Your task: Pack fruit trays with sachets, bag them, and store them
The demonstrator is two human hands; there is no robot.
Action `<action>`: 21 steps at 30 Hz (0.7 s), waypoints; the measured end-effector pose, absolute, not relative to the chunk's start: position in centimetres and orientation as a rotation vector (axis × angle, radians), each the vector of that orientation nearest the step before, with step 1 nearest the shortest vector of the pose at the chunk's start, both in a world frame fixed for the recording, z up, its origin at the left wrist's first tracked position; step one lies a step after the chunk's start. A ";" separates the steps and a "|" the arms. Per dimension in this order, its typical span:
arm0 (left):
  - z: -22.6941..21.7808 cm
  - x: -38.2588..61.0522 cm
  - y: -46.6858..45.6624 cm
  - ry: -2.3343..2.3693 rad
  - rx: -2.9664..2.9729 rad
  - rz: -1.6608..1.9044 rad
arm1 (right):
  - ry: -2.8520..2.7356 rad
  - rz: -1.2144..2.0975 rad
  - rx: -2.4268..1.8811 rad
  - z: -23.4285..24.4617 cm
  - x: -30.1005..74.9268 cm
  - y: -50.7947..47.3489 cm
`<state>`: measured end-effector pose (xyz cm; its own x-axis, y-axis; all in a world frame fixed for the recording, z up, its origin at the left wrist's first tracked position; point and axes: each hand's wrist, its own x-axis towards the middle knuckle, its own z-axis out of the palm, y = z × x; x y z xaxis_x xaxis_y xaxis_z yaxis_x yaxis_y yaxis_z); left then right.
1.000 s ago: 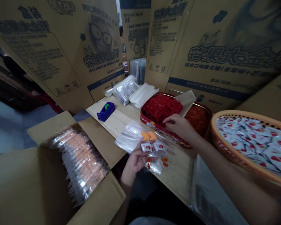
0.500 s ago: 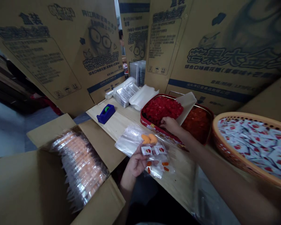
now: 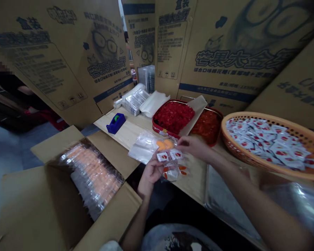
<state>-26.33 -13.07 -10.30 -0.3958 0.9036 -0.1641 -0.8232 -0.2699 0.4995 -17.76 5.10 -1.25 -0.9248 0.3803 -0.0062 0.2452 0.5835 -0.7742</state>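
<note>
Clear plastic compartmented pack (image 3: 172,164), one, held above the near edge of the pale wooden table (image 3: 132,128); long axis running far to near, far end canted slightly left. Contents, far to near: two orange rounded pieces (image 3: 168,144), two white printed sachets (image 3: 162,156) side by side, small orange-red pieces (image 3: 182,168).

Left hand (image 3: 152,170), bare: at the pack's left side, thumb and fingers pinching that edge; the hand plainly in contact.

Right hand (image 3: 193,148), bare: at the far right corner, fingertips drawn close together, just beside the orange rounded pieces. Sachets lie near and left of these fingertips. Whether they touch the pack or grip anything: cannot tell.

Red rectangular tin (image 3: 159,130) of glossy red pieces: far from the right hand, apart from its fingers. Pale flat sheet (image 3: 197,112): tilted within the tin. Orange perforated plastic basket (image 3: 226,141) of sachets: to the right.
</note>
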 end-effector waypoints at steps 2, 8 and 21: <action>-10.0 -25.8 -13.0 0.632 0.194 1.864 | -2.696 1.337 -0.365 -2.1 -15.4 2.7; -9.3 -24.1 -12.4 0.658 0.225 1.808 | -2.608 1.113 -0.333 -4.0 -10.6 -1.1; -9.1 -22.5 -12.2 0.662 0.128 1.702 | -2.425 0.228 -1.152 -9.0 -4.6 6.7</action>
